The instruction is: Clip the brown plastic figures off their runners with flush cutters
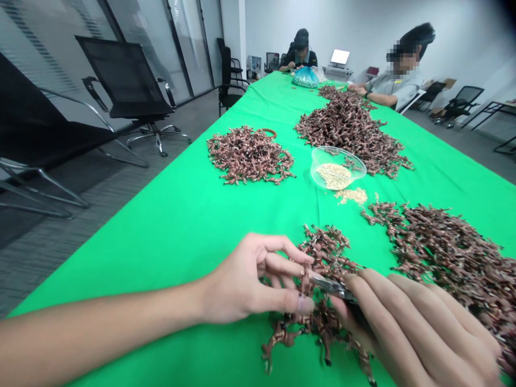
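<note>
My left hand point(245, 285) holds a small brown animal figurine point(305, 280) between its thumb and fingers. Metal pliers point(329, 286) are gripped in my right hand point(423, 328), their jaws at the figurine. The pliers' handles are mostly hidden by my fingers, and I cannot make out what the tips pinch. Under and around both hands lie loose brown figurines point(282, 336), some with gold-coloured bits on them. A further small heap of figurines point(327, 244) sits just beyond my fingertips.
A clear plastic bowl point(358, 167) of tiny gold-coloured pieces stands mid-table, some spilled pieces point(352, 195) beside it. Figurine piles lie left point(250, 156), behind point(346, 126) and right point(447, 242) on the green cloth point(161, 247). Two people sit farther along, near a blue bag point(305, 78).
</note>
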The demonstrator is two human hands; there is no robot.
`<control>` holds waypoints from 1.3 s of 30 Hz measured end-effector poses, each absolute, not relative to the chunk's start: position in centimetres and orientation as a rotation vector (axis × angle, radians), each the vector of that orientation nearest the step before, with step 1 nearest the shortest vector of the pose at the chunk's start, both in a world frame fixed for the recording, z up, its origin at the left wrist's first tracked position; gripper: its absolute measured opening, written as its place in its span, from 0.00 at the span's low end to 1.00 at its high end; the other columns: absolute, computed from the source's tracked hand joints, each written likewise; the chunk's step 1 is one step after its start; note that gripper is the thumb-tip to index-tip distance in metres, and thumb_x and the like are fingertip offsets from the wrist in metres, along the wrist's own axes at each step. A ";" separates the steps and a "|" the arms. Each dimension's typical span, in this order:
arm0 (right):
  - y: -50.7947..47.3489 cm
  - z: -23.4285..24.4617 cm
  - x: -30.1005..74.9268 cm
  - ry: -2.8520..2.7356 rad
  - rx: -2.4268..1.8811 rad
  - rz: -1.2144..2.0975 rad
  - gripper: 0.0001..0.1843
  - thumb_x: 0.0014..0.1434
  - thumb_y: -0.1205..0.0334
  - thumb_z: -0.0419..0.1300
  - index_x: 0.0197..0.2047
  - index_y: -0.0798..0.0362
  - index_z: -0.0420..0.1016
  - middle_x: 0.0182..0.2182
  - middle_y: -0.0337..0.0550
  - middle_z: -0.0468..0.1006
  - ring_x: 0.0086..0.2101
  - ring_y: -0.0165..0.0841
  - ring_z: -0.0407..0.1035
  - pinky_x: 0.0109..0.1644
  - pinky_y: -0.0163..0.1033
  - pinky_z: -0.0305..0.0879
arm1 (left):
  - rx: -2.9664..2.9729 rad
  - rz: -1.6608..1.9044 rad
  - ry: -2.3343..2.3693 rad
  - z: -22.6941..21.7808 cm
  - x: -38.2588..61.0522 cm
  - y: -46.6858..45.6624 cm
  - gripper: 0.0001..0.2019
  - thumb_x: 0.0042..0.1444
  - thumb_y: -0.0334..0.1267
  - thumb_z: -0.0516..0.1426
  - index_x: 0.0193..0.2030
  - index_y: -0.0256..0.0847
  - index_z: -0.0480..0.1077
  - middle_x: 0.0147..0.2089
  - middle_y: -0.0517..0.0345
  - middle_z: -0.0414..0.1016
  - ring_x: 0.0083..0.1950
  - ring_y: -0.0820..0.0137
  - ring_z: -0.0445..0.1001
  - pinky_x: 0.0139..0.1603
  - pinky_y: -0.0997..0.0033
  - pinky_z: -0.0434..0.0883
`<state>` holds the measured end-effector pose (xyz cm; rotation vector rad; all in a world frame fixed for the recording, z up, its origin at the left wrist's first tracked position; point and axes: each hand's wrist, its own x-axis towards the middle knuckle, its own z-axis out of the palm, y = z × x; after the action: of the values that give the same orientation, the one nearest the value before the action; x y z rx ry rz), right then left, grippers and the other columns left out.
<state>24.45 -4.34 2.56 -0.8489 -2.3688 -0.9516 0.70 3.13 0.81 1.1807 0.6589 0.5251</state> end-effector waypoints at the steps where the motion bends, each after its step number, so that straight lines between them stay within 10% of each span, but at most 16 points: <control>1: -4.4 2.6 24.4 -2.373 -0.857 -0.940 0.13 0.56 0.63 0.71 0.42 0.61 0.80 0.33 0.47 0.85 0.28 0.38 0.77 0.34 0.46 0.67 | 1.178 0.521 0.653 0.8 0.7 3.2 0.22 0.45 0.33 0.73 0.45 0.35 0.72 0.32 0.59 0.80 0.32 0.74 0.76 0.32 0.79 0.69; 22: -4.3 1.9 24.0 -2.323 -0.904 -0.884 0.14 0.55 0.64 0.71 0.44 0.58 0.78 0.33 0.46 0.85 0.30 0.37 0.76 0.37 0.44 0.69 | 1.197 0.505 0.656 0.6 0.6 3.1 0.20 0.47 0.34 0.72 0.46 0.35 0.73 0.33 0.59 0.81 0.34 0.74 0.76 0.33 0.78 0.71; 30: -4.0 2.7 22.5 -2.072 -1.446 0.430 0.16 0.67 0.54 0.55 0.32 0.50 0.78 0.25 0.38 0.79 0.20 0.27 0.70 0.19 0.30 0.64 | 1.338 0.536 0.707 0.7 0.9 2.8 0.19 0.51 0.33 0.70 0.49 0.37 0.75 0.47 0.51 0.84 0.43 0.65 0.82 0.37 0.73 0.71; 39: -5.0 2.0 23.1 -1.621 -1.795 1.091 0.28 0.62 0.36 0.53 0.39 0.52 0.79 0.25 0.42 0.78 0.23 0.32 0.73 0.23 0.33 0.73 | 1.438 0.572 0.746 0.7 0.9 2.5 0.16 0.53 0.32 0.68 0.49 0.40 0.76 0.46 0.54 0.84 0.45 0.62 0.83 0.34 0.72 0.69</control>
<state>23.13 -4.98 2.04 -1.7952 -1.6213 1.0908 0.94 2.51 0.70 1.4381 0.7464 0.5724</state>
